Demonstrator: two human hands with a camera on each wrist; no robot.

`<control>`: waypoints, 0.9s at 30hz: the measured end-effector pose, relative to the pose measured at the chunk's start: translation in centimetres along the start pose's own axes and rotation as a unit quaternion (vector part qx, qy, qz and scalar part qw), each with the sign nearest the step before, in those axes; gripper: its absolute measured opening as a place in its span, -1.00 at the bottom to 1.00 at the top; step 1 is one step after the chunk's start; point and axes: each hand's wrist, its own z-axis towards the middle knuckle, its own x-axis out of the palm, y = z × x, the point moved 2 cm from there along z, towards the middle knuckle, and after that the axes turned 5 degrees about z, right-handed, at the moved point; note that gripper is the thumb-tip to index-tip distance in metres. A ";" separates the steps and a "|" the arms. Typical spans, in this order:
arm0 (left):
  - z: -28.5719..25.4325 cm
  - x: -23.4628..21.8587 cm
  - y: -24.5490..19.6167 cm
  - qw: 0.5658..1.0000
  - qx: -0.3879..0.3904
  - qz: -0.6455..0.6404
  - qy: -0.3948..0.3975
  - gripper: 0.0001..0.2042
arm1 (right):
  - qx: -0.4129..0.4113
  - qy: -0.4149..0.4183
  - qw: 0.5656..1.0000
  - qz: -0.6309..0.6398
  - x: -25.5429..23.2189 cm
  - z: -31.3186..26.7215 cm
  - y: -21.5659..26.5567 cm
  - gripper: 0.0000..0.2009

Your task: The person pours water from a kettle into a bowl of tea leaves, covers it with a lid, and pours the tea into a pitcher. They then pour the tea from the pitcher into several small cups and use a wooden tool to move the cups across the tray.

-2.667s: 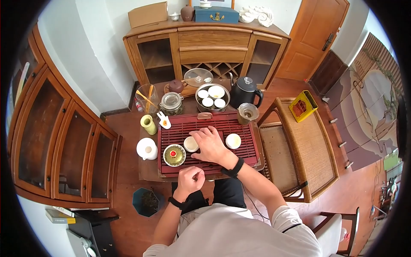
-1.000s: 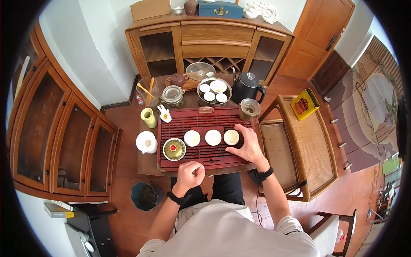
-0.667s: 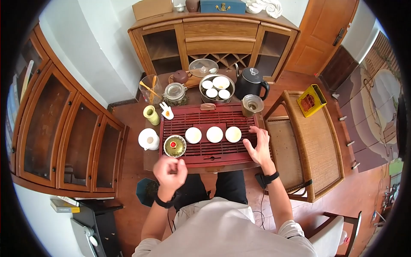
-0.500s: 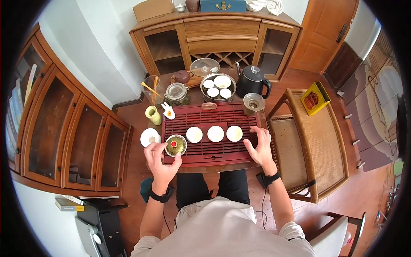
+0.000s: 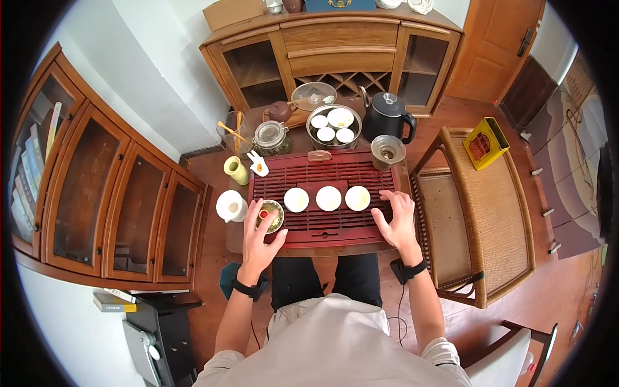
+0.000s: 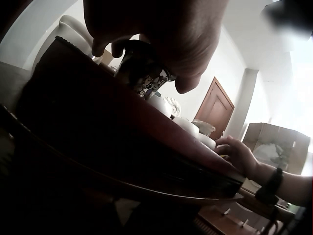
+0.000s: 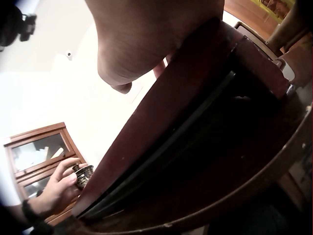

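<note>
My left hand (image 5: 258,248) is at the patterned gaiwan (image 5: 276,222) on the slatted red tea tray (image 5: 309,238), its fingers round the far-left rim and thumb at the near rim. One finger is close to the red lid knob. In the left wrist view the gaiwan (image 6: 146,85) shows dark under the palm; in the right wrist view the thumb lies against the gaiwan (image 7: 84,177). My right hand (image 5: 398,226) rests at the tray's right edge, fingers loosely spread, holding nothing. Three white cups (image 5: 296,200) stand in a row between the hands, the rightmost nearest my right hand.
Left of the tray are a white pitcher (image 5: 230,205) and a green vase (image 5: 236,170). Behind stand a glass jar (image 5: 271,137), a steel pot (image 5: 333,127) of white cups, a black kettle (image 5: 389,117) and a strainer (image 5: 387,153). A rattan chair (image 5: 490,219) is to the right.
My right hand has set a cup at the right of the row, let go and drawn back to the tray's edge. My left hand has opened from a curl and moved forward-left round the gaiwan.
</note>
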 end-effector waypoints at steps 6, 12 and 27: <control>-0.3 -0.4 -0.3 0.997 -0.019 0.033 0.062 -0.40 | -0.016 0.005 1.000 -0.024 0.3 0.1 0.1 -0.47; -0.2 -0.1 -0.1 0.999 -0.002 0.037 0.037 -0.35 | -0.022 0.010 0.999 -0.035 0.5 -0.2 0.2 -0.47; 0.1 -0.6 0.2 0.999 -0.016 0.034 0.003 -0.34 | -0.018 0.007 0.999 -0.032 0.7 0.0 0.2 -0.50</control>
